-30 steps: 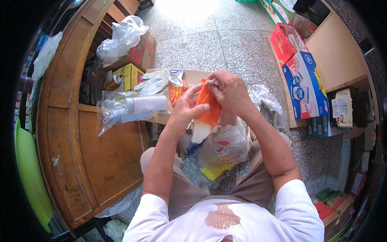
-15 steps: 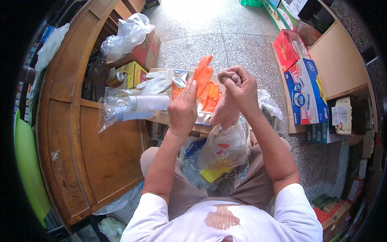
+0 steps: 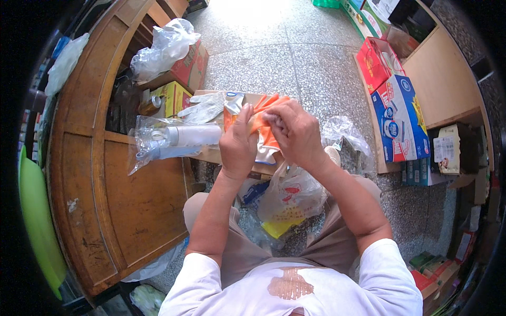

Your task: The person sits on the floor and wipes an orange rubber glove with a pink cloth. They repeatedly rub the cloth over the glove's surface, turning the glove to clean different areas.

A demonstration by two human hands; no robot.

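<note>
So there's this big wooden cabinet point(image 3: 147, 205) running along the left of the low table point(image 3: 212, 155), with a person seated right up at the table's near edge. Well off to the table's right is a large blue box point(image 3: 400, 118). A white plastic bag point(image 3: 295, 192) sits just below the table's near edge, and a plastic-wrapped bottle point(image 3: 197, 135) lies at its left end — a white glove point(image 3: 203, 108) is right behind that.

The orange glove point(image 3: 258, 124) is up over the middle of the table, between both hands. Left hand point(image 3: 236, 145) has it pinched, thumb up against it, other fingers mostly hidden. Right hand point(image 3: 300, 131) has its fingers curled in at the glove — can't tell if they're really gripping it. Below them, an orange-and-white glove point(image 3: 269, 141) lies on the table.
</note>
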